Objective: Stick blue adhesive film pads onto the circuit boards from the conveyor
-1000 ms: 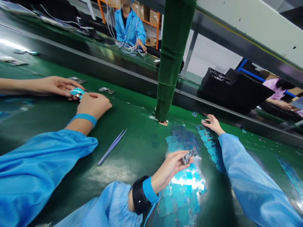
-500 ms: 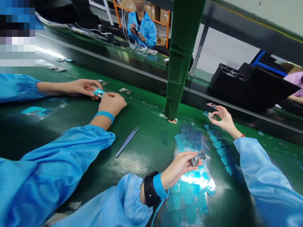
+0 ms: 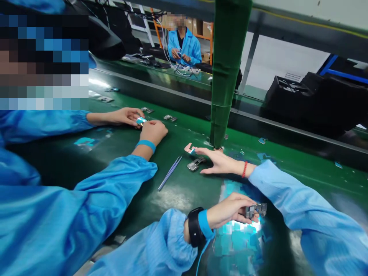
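Note:
My left hand, with a black band and a blue strap at its wrist, pinches a small grey metal part above the blue film sheet. My right hand, wearing a red bracelet, reaches left over the bench with thumb and fingers apart. A copper-coloured tab with a blue end clings at its index fingertip. Beside the thumb and fingers, a second grey metal part lies on the green bench; whether a finger touches it I cannot tell. Tweezers lie just left of this part.
A co-worker's hands hold a small blue-covered part at left. Metal parts lie along the back. Blue film pieces cover a sheet below my hands. A green post stands mid-bench. Blue scraps lie right of it.
My right hand has swung left from beside the blue film strips to near the tweezers. A metal part now lies by its fingers. My left hand still grips its part; the view has shifted.

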